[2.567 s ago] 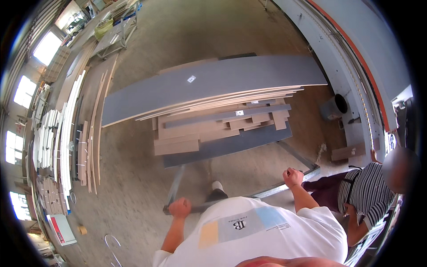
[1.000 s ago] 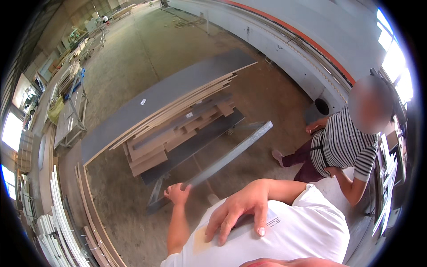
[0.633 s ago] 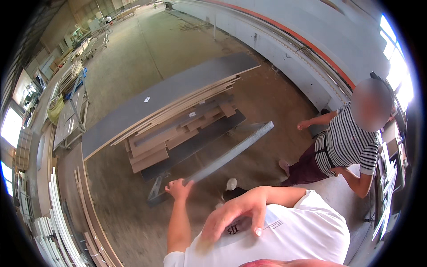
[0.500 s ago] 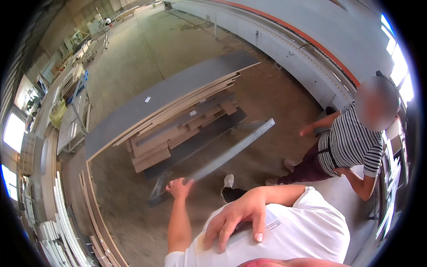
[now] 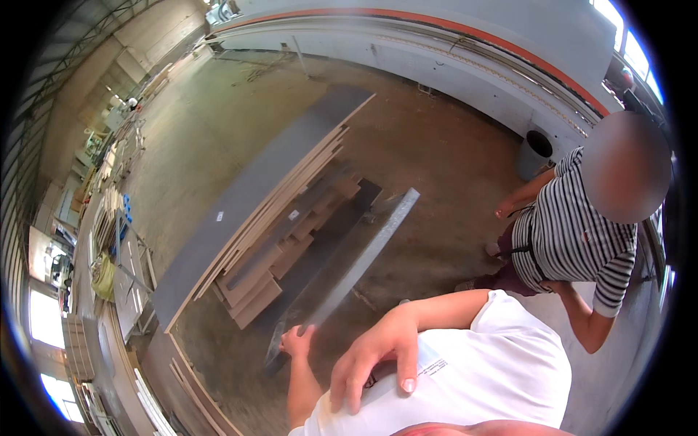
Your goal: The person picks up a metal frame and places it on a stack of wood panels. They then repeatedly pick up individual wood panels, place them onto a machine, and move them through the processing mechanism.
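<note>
My left hand (image 5: 297, 341) reaches out at the lower left, its fingers closed round the near end of a long grey metal bar (image 5: 371, 254). The bar runs away from me to the upper right, beside stacked boards. It looks like one side of a low frame; how the frame joins is hard to see. My right hand (image 5: 376, 357) rests against the front of my white shirt (image 5: 480, 363), fingers apart and loosely bent, with nothing visible in it. Brown boards of uneven length (image 5: 254, 291) lie beyond the bar, next to a large dark grey panel (image 5: 254, 196).
A co-worker in a striped shirt (image 5: 560, 232) stands at the right, one hand at the waist. Behind them are a grey bin (image 5: 536, 154) and a long pale machine (image 5: 465, 80) with an orange stripe. Racks with timber and a yellow-green bag (image 5: 102, 278) line the left side.
My view has turned, so the boards and bar appear steeper and further left. My left hand stays at the bar's end, and my right hand stays on my shirt.
</note>
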Demonstrator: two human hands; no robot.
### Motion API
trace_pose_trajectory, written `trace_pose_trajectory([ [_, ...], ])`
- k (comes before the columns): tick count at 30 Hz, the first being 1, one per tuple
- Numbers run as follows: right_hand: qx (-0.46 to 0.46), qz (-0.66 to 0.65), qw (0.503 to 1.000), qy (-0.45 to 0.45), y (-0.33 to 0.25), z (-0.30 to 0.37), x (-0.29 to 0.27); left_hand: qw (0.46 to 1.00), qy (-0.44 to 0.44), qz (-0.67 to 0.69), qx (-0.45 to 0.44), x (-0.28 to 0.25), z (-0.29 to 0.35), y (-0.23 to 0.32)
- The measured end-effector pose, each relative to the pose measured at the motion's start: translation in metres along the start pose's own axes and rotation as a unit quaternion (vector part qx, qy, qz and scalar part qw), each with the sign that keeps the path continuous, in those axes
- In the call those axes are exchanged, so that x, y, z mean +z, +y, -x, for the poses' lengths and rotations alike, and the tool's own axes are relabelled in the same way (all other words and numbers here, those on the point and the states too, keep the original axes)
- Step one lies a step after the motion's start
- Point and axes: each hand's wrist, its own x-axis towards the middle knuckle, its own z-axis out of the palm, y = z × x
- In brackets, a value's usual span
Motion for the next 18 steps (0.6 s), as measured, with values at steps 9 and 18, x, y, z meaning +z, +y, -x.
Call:
trace_pose_trajectory([
  [9, 0.037, -0.002, 0.998, 0.055, -0.007, -0.006, -0.036, 1.000, -0.006, -0.013, -0.028, -0.035, -0.080, -0.020],
  [18, -0.032, 0.055, 0.997, 0.054, -0.024, -0.025, -0.081, 1.000, 0.003, 0.000, -0.018, -0.050, -0.159, -0.012],
])
